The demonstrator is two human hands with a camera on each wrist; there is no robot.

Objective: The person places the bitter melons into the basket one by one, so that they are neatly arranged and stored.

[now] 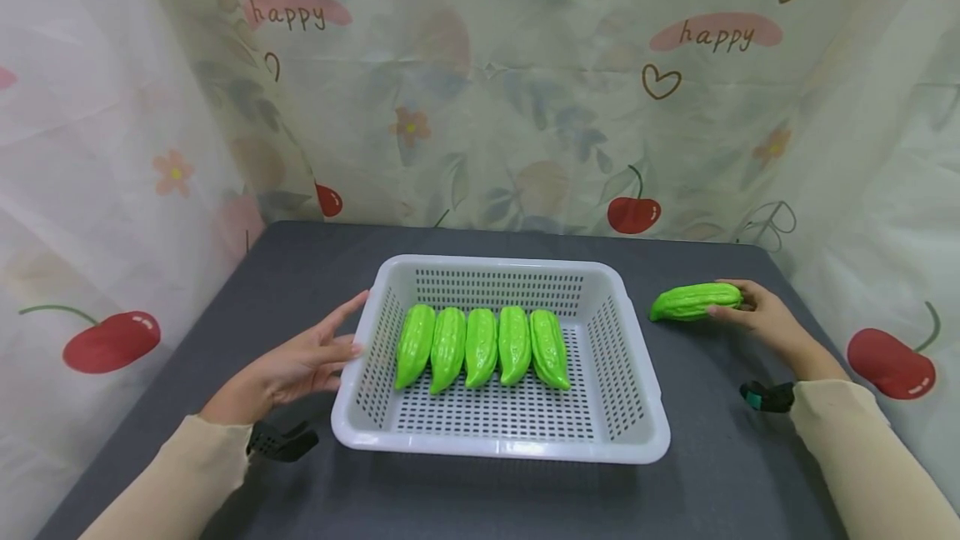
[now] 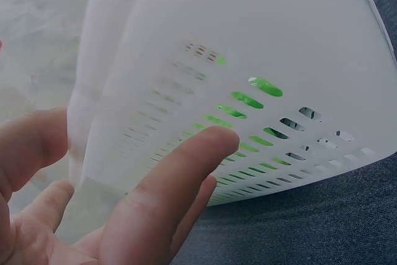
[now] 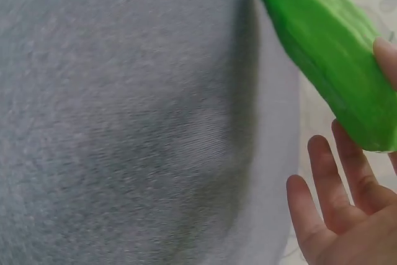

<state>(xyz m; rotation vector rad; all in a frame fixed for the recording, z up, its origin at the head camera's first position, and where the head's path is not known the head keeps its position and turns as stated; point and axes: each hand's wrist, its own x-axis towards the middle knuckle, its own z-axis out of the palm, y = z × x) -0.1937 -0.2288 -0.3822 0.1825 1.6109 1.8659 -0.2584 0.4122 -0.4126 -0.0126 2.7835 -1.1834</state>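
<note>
A white plastic basket (image 1: pixel 498 446) with slotted walls sits mid-table, holding several green bitter melons (image 1: pixel 482 348) side by side in a row. At its left side is my left hand (image 1: pixel 303 361), fingers spread and touching the outer wall near the rim. The left wrist view has those fingers (image 2: pixel 170 193) against the slotted wall (image 2: pixel 205 4), with green showing through the slots. To the right of the basket, my right hand (image 1: pixel 772 323) pinches another bitter melon (image 1: pixel 693 302) at its blunt end. Its pointed tip faces left in the head view, and the right wrist view shows the melon (image 3: pixel 329 48) between thumb and fingers.
The dark grey table (image 1: pixel 495 498) extends around the basket. Pale printed curtains (image 1: pixel 487 90) enclose its back and both sides. Black straps (image 1: pixel 281 440) hang at both wrists.
</note>
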